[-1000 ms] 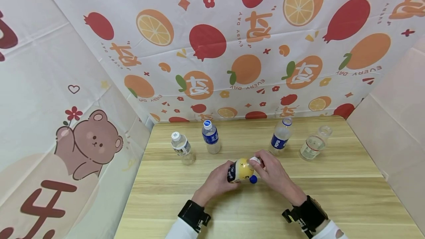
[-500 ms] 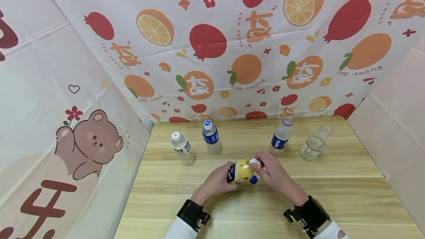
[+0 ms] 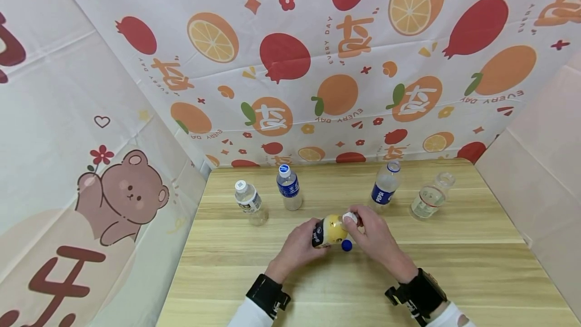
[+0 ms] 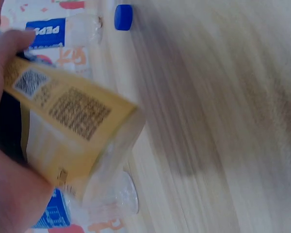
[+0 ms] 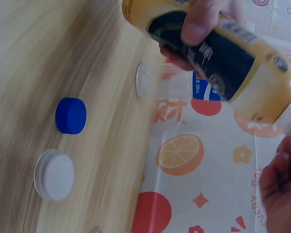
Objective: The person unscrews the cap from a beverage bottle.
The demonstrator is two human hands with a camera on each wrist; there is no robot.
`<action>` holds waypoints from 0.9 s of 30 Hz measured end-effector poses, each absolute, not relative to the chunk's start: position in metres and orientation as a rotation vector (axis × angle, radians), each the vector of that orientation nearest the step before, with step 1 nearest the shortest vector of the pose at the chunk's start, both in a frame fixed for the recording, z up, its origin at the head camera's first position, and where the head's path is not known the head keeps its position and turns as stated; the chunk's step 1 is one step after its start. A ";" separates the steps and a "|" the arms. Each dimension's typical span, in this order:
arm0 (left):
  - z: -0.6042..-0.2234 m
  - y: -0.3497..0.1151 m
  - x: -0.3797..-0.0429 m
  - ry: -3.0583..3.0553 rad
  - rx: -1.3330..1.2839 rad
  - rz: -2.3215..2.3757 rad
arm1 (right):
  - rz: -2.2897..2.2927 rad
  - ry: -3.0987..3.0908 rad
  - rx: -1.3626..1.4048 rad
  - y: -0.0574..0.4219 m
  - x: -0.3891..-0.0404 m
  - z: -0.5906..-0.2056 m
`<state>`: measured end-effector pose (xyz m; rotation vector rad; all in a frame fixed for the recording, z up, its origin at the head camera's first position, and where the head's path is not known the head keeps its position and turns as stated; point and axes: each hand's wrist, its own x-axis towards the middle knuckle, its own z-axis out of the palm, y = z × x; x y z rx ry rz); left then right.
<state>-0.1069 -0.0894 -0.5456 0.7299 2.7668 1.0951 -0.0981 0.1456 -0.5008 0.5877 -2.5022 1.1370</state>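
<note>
My left hand [image 3: 301,243] grips a drink bottle [image 3: 333,230] with a yellow and black label round its body, holding it tilted above the table. The bottle's neck points right, toward my right hand [image 3: 373,233]. There, thumb and fingers pinch the white cap [image 3: 350,217] at the bottle's mouth. In the left wrist view the bottle's yellow label [image 4: 80,111] with its printed codes shows close up, fingers wrapped round it. On the table below lie a blue cap [image 5: 71,115] and a whitish lid [image 5: 57,175]; the lid is hidden in the head view.
At the back left stand a white-capped clear bottle [image 3: 250,206] and a blue-labelled bottle [image 3: 288,189]. Behind my right hand are an uncapped Pepsi bottle [image 3: 383,188] and an open glass jar [image 3: 428,200]. Printed cloth [image 3: 336,95] hangs past the table's back edge [image 3: 327,165].
The bottle and both hands dip slightly, then rise again, with the right fingers staying on the white cap. Everything standing on the table keeps its place.
</note>
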 end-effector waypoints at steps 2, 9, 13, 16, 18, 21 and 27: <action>-0.547 -0.087 -0.106 2.866 0.722 1.019 | 1.144 -2.530 0.486 0.143 -0.099 -0.500; -0.550 -0.081 -0.103 3.083 0.697 0.788 | 1.080 -2.572 0.343 0.140 -0.101 -0.498; -0.550 -0.080 -0.103 3.078 0.694 0.794 | 1.071 -2.580 0.373 0.141 -0.101 -0.498; -0.549 -0.080 -0.103 3.029 0.695 0.841 | 1.100 -2.567 0.429 0.142 -0.100 -0.499; -0.548 -0.081 -0.103 2.993 0.699 0.872 | 1.124 -2.552 0.468 0.142 -0.100 -0.500; -0.547 -0.082 -0.104 2.949 0.709 0.910 | 1.143 -2.519 0.531 0.143 -0.100 -0.501; -0.547 -0.087 -0.108 2.854 0.753 0.992 | 1.126 -2.460 0.652 0.146 -0.102 -0.504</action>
